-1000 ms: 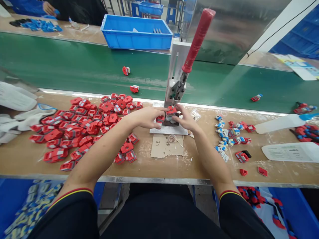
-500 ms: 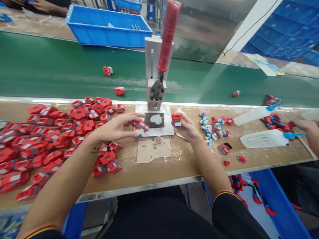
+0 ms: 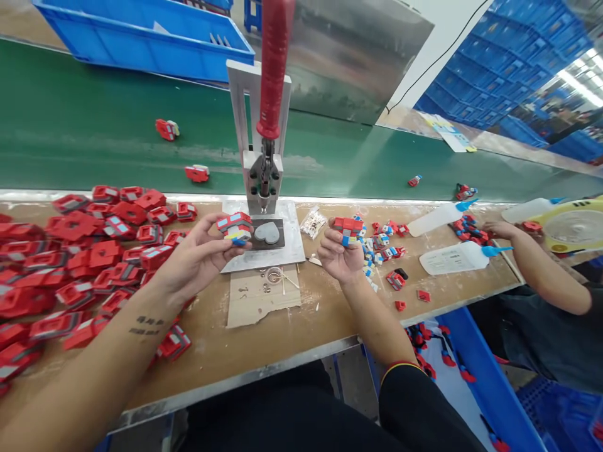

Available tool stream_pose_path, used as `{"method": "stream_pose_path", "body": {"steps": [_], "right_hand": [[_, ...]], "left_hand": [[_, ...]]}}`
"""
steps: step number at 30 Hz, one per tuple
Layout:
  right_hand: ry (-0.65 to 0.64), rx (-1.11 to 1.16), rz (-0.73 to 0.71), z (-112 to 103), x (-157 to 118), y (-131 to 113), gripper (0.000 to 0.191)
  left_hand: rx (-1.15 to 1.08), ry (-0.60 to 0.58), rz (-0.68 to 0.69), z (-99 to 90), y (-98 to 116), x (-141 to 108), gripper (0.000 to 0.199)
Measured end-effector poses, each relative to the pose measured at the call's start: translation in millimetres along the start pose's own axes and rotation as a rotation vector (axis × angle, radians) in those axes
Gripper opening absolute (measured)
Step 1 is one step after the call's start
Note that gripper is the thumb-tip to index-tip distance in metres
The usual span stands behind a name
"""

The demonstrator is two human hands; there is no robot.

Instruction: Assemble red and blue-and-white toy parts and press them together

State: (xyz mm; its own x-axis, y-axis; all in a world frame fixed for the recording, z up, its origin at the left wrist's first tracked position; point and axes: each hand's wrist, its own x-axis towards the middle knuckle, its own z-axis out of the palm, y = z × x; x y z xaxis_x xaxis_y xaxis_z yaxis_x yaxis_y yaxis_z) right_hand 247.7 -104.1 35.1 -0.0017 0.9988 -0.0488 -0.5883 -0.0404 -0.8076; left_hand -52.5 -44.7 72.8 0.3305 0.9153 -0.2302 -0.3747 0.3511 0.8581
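Observation:
My left hand [image 3: 200, 248] pinches a red toy vehicle part [image 3: 235, 227] with pale window patches and a yellow and blue lower edge. It is held up just left of the press's base plate [image 3: 287, 248]. In my right hand [image 3: 339, 254] is a smaller red, white and blue toy part [image 3: 348, 229], gripped between thumb and fingers right of the press. A hand press with a red handle [image 3: 274, 69] stands between the hands, and a grey heart-shaped piece [image 3: 267, 233] lies on its dark pad. Below it, cotton swabs [image 3: 284, 282] and a small round dish [image 3: 274, 275] rest on cardboard [image 3: 249, 304].
Many red parts [image 3: 94, 257] are heaped at left. Small blue-and-white parts [image 3: 374, 251] lie at right, beside squeeze bottles [image 3: 455, 257]. A co-worker's arm [image 3: 541, 263] reaches in from the right. Behind runs a green belt [image 3: 94, 150] with a blue crate [image 3: 146, 41] beyond it.
The view has swung right. Both hands have lifted their parts closer to the camera, and the left hand has turned its part. More of the co-worker and a yellow fan-like object now show at right.

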Motion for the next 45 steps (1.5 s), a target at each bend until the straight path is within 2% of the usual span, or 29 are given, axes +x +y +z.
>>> {"method": "stream_pose_path", "body": {"steps": [3, 6, 7, 8, 10, 12, 16, 20, 23, 25, 26, 28, 31, 34, 37, 42, 45], "right_hand": [[0.022, -0.290, -0.071, -18, 26, -11, 0.029], [0.101, -0.855, -0.260, -37, 77, -29, 0.035], [0.138, -1.113, -0.294, -41, 97, -34, 0.035], [0.158, -1.220, -0.298, -44, 118, -40, 0.033], [0.166, -1.368, -0.295, -44, 156, -48, 0.026], [0.134, -1.473, -0.267, -39, 184, -52, 0.018], [0.052, -1.646, -0.213, -28, 206, -53, 0.026], [0.108, -1.695, -0.313, -24, 198, -66, 0.038], [0.219, -1.575, -0.519, -12, 182, -88, 0.032], [0.226, -1.313, -0.759, 9, 168, -101, 0.020], [0.187, -1.157, -0.874, 24, 160, -106, 0.019], [0.031, -0.926, -1.000, 60, 143, -112, 0.032], [-0.169, -0.885, -0.921, 117, 122, -110, 0.050], [-0.258, -0.973, -0.817, 152, 102, -101, 0.053], [-0.297, -1.036, -0.826, 156, 76, -91, 0.045], [-0.396, -1.280, -0.977, 125, 43, -67, 0.014], [-0.402, -1.421, -1.129, 108, 41, -52, 0.016]], "left_hand": [[-0.019, 0.039, 0.011, 3.1, -9, 8, 0.046], [0.041, 0.044, 0.078, 3.1, -20, 24, 0.047], [0.074, 0.052, 0.112, 2.2, -24, 29, 0.050], [0.111, 0.066, 0.143, 1.1, -27, 34, 0.055], [0.192, 0.090, 0.200, -1.1, -31, 43, 0.064], [0.285, 0.079, 0.246, -2.1, -33, 48, 0.064], [0.455, 0.000, 0.304, -0.2, -36, 55, 0.052], [0.583, -0.010, 0.348, 4.1, -39, 65, 0.049], [0.660, -0.036, 0.372, 7.1, -42, 72, 0.045], [0.693, -0.045, 0.370, 8.7, -44, 76, 0.044], [0.699, -0.046, 0.368, 9.3, -46, 77, 0.044], [0.686, -0.056, 0.367, 9.8, -48, 79, 0.044], [0.661, -0.095, 0.376, 9.4, -50, 80, 0.044], [0.706, -0.107, 0.396, 8.4, -49, 78, 0.043], [0.783, -0.100, 0.433, 7.8, -49, 75, 0.042], [0.812, -0.105, 0.511, 7.7, -51, 72, 0.040], [0.818, -0.102, 0.526, 7.5, -53, 74, 0.040]]}}
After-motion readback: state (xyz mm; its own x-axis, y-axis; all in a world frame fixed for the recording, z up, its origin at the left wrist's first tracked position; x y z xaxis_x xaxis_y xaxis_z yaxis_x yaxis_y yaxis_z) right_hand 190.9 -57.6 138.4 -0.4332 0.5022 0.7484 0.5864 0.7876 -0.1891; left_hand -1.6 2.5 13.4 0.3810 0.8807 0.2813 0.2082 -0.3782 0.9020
